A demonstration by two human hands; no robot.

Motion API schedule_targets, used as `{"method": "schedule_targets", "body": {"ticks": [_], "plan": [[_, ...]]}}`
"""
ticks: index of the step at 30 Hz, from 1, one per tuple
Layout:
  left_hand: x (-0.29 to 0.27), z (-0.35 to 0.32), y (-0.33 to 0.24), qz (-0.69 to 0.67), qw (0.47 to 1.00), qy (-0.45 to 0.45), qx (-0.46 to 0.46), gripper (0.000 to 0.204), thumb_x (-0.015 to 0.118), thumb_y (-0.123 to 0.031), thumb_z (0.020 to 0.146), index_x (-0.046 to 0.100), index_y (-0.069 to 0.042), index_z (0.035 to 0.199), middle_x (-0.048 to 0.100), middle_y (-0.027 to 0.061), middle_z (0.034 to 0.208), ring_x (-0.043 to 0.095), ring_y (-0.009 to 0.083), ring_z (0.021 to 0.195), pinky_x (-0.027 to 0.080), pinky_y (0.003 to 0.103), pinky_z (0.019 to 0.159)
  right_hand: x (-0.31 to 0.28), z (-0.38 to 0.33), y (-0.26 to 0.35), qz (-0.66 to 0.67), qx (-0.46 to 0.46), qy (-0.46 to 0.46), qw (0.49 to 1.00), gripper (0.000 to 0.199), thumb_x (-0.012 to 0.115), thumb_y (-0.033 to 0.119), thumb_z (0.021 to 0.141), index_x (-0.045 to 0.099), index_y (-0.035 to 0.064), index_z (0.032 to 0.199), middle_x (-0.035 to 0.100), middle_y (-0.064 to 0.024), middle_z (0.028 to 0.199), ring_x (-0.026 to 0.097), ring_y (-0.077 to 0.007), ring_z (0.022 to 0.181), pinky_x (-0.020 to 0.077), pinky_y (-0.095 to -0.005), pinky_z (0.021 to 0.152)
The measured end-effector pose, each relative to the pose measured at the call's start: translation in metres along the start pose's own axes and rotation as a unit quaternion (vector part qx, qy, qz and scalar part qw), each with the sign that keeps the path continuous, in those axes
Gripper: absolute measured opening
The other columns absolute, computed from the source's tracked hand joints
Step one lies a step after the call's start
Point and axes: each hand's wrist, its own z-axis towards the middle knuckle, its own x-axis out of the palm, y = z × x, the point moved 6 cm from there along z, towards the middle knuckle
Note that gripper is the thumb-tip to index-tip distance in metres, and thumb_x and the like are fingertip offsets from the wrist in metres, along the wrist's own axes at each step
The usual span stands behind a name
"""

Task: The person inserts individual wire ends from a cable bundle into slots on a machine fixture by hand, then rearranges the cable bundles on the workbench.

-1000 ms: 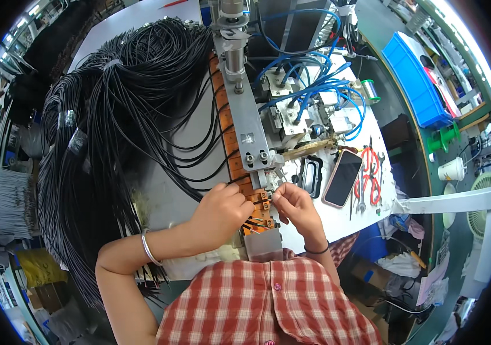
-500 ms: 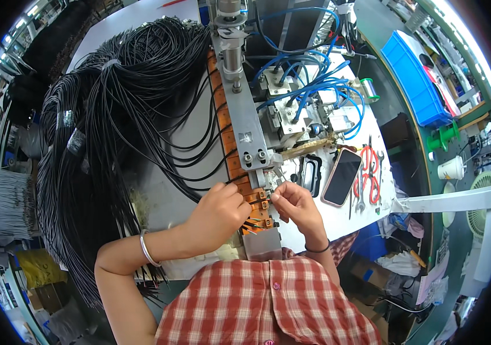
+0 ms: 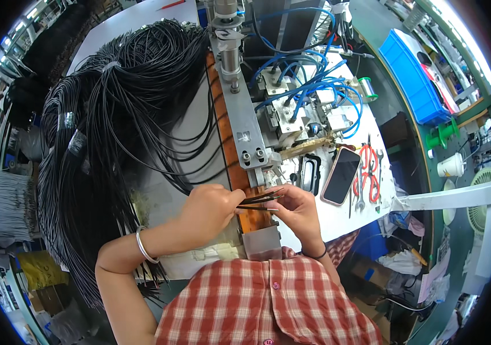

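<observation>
My left hand [image 3: 208,210] and my right hand [image 3: 297,208] meet over the near end of an orange-brown strip [image 3: 228,146] that runs along a grey metal rail [image 3: 242,118] of a bench machine. Between the two hands lies a small bunch of thin black wires [image 3: 261,199], pinched at its left end by my left fingers and at its right end by my right fingers. The wire tips cross the strip. A silver bangle [image 3: 142,246] is on my left wrist.
Big bundles of black wires [image 3: 102,126] cover the white table to the left. Blue air hoses [image 3: 300,86] and metal fittings sit behind the rail. A dark phone [image 3: 341,175], red-handled pliers [image 3: 367,172] and a blue bin [image 3: 415,75] lie to the right.
Both hands stay at the strip's near end. The bunch of wires now lies flatter between the fingers, and my right hand has shifted slightly toward me.
</observation>
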Motion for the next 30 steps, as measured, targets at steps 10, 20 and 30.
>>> {"method": "schedule_targets", "body": {"ticks": [10, 20, 30], "plan": [[-0.001, 0.002, 0.006, 0.016, 0.997, -0.013, -0.069, 0.018, 0.064, -0.004, 0.065, 0.049, -0.004, 0.074, 0.054, 0.0102, 0.061, 0.056, 0.0284, 0.065, 0.043, 0.040, 0.058, 0.005, -0.002, 0.015, 0.041, 0.003, 0.002, 0.999, 0.010, 0.064, 0.000, 0.081, 0.062, -0.0035, 0.089, 0.063, -0.0013, 0.076, 0.057, -0.0033, 0.066, 0.0447, -0.0159, 0.056], [-0.004, 0.001, -0.003, 0.012, 0.999, -0.028, 0.021, 0.026, 0.060, -0.003, 0.057, 0.061, -0.003, 0.083, 0.057, 0.0083, 0.071, 0.053, 0.0251, 0.070, 0.043, 0.036, 0.062, -0.009, -0.002, -0.006, 0.073, 0.038, -0.050, 0.995, 0.009, 0.064, 0.006, 0.082, 0.063, -0.0024, 0.086, 0.059, 0.0003, 0.065, 0.049, -0.0018, 0.050, 0.0357, -0.0161, 0.042], [0.001, -0.001, -0.003, 0.033, 0.998, -0.049, 0.033, 0.010, 0.057, -0.003, 0.057, 0.050, -0.006, 0.063, 0.051, 0.0069, 0.067, 0.049, 0.0239, 0.070, 0.038, 0.035, 0.063, 0.003, -0.003, -0.001, 0.172, 0.110, 0.057, 0.977, 0.008, 0.064, 0.005, 0.081, 0.063, -0.0023, 0.083, 0.059, -0.0009, 0.063, 0.049, -0.0042, 0.048, 0.0393, -0.0178, 0.042]]}}
